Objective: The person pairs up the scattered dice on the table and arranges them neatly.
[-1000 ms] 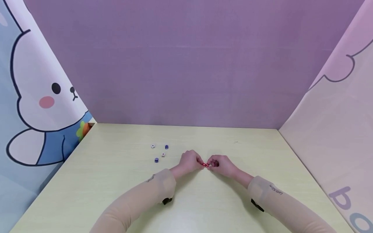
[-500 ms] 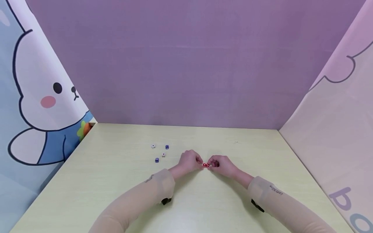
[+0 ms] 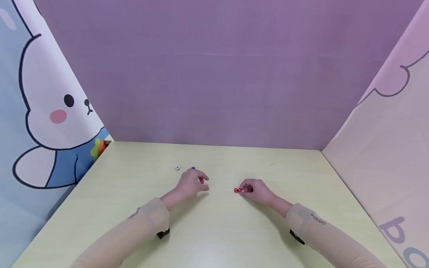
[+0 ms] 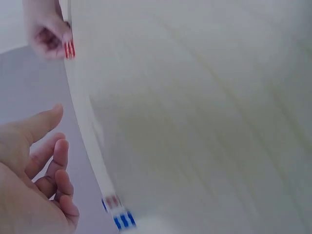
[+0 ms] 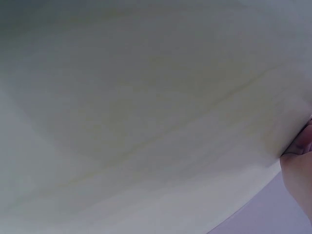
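Two red dice (image 3: 236, 190) sit side by side on the pale table (image 3: 214, 238), right of centre. My right hand (image 3: 258, 191) pinches the right-hand one between thumb and forefinger. In the right wrist view only a bit of this hand shows at the right edge. My left hand (image 3: 191, 183) is off to the left with thumb and fingers apart and nothing between them. Behind it are a white die (image 3: 177, 168) and a partly covered blue die (image 3: 193, 168). In the left wrist view another blue die (image 4: 125, 220) shows beside a blurred white die (image 4: 112, 201).
A purple panel (image 3: 214, 74) rises along the table's back edge. A rabbit-print sheet (image 3: 57, 93) bounds the left side and a pale printed sheet (image 3: 378, 149) the right. A small mark (image 3: 272, 164) shows on the table at the back right.
My left hand has let go of the red dice and moved left, its fingers now spread, covering two of the blue and white dice in the head view. My right hand has stayed at the red dice.
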### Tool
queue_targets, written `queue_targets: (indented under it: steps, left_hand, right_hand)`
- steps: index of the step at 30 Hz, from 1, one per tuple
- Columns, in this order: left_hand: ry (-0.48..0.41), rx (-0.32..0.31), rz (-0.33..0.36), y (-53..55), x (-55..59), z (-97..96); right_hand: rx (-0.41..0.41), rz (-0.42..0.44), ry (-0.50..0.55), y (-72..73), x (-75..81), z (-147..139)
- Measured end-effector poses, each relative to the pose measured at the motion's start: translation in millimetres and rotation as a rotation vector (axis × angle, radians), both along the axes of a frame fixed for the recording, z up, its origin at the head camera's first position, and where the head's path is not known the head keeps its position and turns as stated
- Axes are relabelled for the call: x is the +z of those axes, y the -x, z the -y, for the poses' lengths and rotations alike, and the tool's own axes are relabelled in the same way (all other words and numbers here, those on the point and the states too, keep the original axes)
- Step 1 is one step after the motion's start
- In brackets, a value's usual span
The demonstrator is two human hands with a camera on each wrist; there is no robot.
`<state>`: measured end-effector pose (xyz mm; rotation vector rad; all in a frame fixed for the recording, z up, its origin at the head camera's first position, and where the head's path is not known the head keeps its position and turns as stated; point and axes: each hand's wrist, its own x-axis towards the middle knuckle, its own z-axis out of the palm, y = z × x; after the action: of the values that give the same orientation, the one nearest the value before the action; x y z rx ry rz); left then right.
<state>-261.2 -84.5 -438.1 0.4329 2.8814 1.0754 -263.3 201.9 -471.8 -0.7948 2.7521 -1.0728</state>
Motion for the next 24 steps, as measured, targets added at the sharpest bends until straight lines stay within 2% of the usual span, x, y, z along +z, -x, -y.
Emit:
queue_targets:
  steps: [8, 11, 17, 24]
  left_hand:
    - [0.046, -0.004, -0.101, 3.0, -4.7, 53.1]
    - [0.082, 0.013, -0.117, 5.4, -8.6, 70.7]
    - [0.102, 0.043, -0.062, 9.3, -15.3, 91.5]
    - [0.056, 0.033, 0.016, 14.0, -18.9, 97.6]
  right_hand:
    - [-0.017, 0.057, -0.005, -1.7, -0.4, 2]
    - [-0.024, 0.059, -0.007, -0.9, -1.2, 2]
    - [-0.026, 0.044, -0.011, 0.0, 0.1, 0]
    - [-0.02, 0.052, -0.01, 0.3, 1.9, 0]
